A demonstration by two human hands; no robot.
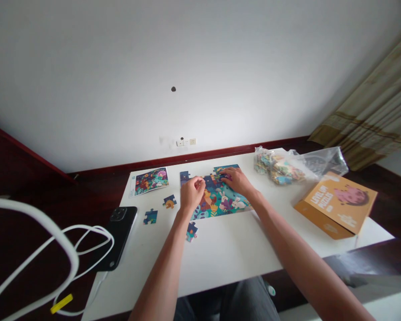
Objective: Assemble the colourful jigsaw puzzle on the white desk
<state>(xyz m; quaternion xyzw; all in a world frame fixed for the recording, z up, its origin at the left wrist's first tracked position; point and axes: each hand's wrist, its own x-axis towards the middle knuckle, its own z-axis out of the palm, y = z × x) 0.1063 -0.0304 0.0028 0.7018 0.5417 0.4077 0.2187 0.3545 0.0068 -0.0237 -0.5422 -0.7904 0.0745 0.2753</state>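
A partly joined jigsaw puzzle (214, 209) with rabbits and plants lies on the white table. My left hand (191, 194) is over its left side, thumb and fingers closed together; whatever is between them is hidden. My right hand (237, 182) rests on the upper right part of the puzzle with its fingers stretched apart. Three loose pieces lie left of and below the puzzle: an orange-and-blue piece (169, 202), a teal piece (150, 216) and a dark blue piece (191, 232), which my left forearm partly covers. A printed picture sheet (151, 181) sits at the table's back left.
On the right, plastic bags of puzzle pieces (284, 169) lie behind a yellow puzzle box (337, 205). A black phone (120, 236) overlaps the left table edge, beside a looped white cable (76, 249). The white table (234, 249) faces a plain wall.
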